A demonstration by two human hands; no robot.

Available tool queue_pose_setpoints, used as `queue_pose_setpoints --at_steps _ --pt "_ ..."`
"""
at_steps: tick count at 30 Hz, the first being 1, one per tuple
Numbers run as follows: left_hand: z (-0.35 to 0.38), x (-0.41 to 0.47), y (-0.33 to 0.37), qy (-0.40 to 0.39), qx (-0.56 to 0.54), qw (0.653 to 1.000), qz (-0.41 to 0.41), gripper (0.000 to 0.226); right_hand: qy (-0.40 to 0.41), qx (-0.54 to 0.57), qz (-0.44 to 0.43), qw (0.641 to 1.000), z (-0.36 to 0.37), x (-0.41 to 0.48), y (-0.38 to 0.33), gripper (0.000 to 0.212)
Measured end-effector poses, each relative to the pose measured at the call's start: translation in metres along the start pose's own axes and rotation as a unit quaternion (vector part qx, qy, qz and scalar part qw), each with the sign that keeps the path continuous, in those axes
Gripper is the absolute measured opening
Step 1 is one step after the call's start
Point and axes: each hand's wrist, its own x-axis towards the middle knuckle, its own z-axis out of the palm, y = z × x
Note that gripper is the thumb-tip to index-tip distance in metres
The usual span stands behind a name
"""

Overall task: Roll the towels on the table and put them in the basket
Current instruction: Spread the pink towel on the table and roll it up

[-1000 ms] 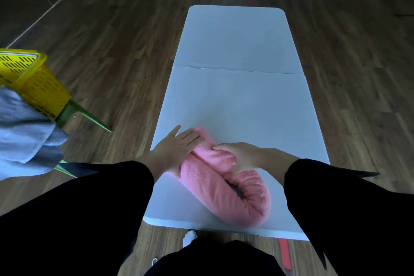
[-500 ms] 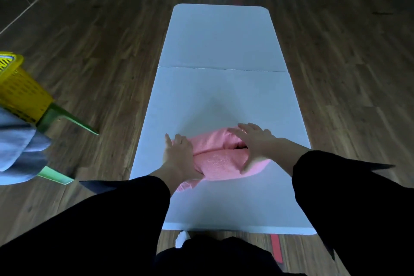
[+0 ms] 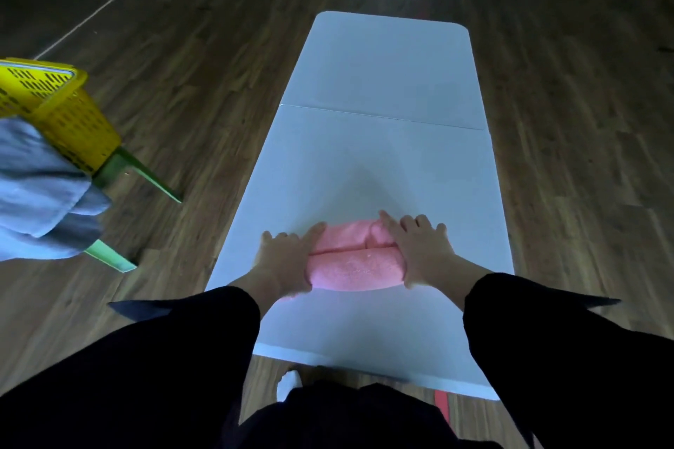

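Note:
A pink towel lies as a thick roll across the white table, with a short unrolled flap on its far side. My left hand presses on the roll's left end, fingers straight and pointing away from me. My right hand presses on the right end, fingers spread, the index finger on the flap. A yellow slotted basket stands to the left of the table, well away from both hands.
The basket rests on a green stool. A grey-blue towel hangs at the left edge of view, in front of the basket. Dark wooden floor surrounds the table. A fold seam crosses the tabletop.
The pink roll has turned from a slant to lie straight across the table. Both hands have moved out to its two ends and pushed it a little farther from me.

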Motion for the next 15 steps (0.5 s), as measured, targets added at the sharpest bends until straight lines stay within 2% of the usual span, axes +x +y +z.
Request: queue_pose_setpoints --at_steps 3,5,9,15 --pt "0.001 -0.015 -0.001 0.015 -0.010 1.000 -0.018 0.105 -0.008 -0.011 -0.031 0.999 -0.003 0.000 0.000 0.105" --pt "0.006 -0.023 -0.001 0.016 -0.018 0.999 -0.037 0.097 -0.012 -0.005 -0.050 0.999 -0.007 0.002 -0.002 0.094" --pt "0.011 -0.044 -0.008 0.024 -0.047 0.995 -0.085 0.075 -0.024 0.017 -0.094 0.995 -0.019 0.013 -0.013 0.089" --pt "0.010 -0.088 -0.053 0.057 -0.047 0.983 -0.168 0.064 0.016 0.005 -0.169 0.986 -0.046 0.033 -0.065 0.092"
